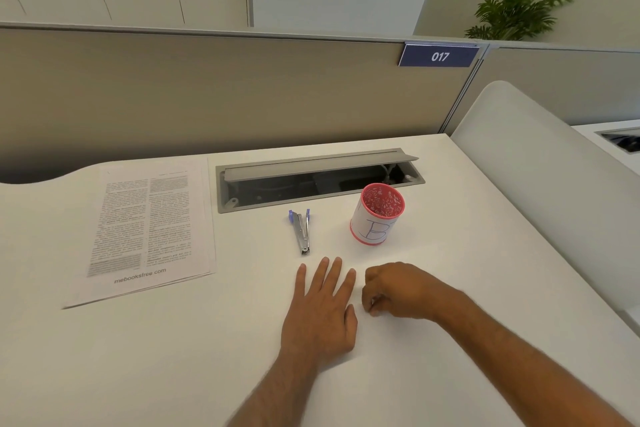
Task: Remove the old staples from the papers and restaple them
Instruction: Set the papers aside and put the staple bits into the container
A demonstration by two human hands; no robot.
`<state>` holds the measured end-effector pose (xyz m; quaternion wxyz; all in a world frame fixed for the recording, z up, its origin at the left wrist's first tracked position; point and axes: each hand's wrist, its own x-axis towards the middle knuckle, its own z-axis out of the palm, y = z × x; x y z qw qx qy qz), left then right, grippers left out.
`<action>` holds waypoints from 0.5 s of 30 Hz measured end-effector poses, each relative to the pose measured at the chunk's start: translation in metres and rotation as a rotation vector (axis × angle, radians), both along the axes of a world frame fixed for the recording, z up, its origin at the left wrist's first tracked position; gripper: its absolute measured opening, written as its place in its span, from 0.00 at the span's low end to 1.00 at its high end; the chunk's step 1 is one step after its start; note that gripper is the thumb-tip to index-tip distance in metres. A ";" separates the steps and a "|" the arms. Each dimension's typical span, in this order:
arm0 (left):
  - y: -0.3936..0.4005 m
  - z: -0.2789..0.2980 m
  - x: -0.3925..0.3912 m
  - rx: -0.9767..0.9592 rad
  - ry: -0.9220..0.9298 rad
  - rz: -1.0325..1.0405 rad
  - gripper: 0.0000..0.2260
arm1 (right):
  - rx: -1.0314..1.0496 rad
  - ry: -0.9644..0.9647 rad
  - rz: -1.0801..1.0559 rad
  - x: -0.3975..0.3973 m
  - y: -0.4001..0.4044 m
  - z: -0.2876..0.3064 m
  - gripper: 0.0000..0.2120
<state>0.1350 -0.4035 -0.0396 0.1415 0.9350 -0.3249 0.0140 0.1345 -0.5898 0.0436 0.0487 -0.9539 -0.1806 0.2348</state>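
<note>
Your left hand [320, 308] lies flat and empty, stapler [301, 231] just beyond its fingertips, long axis pointing away toward the desk's far edge; right hand [398, 289] is curled, maybe pinching something tiny, can't tell; papers [145, 229] sit off left

The blue sign [439, 55] reads "017"; the papers [145, 229] read "mebooksfree.com".

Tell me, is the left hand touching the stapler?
Apart. The head view shows the left hand lying flat on the desk, with a strip of bare white desk between its fingertips and the near tip of the stapler.
</note>
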 end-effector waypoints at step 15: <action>0.000 0.000 0.000 0.011 -0.008 -0.002 0.26 | -0.017 0.004 0.021 -0.001 0.000 0.000 0.06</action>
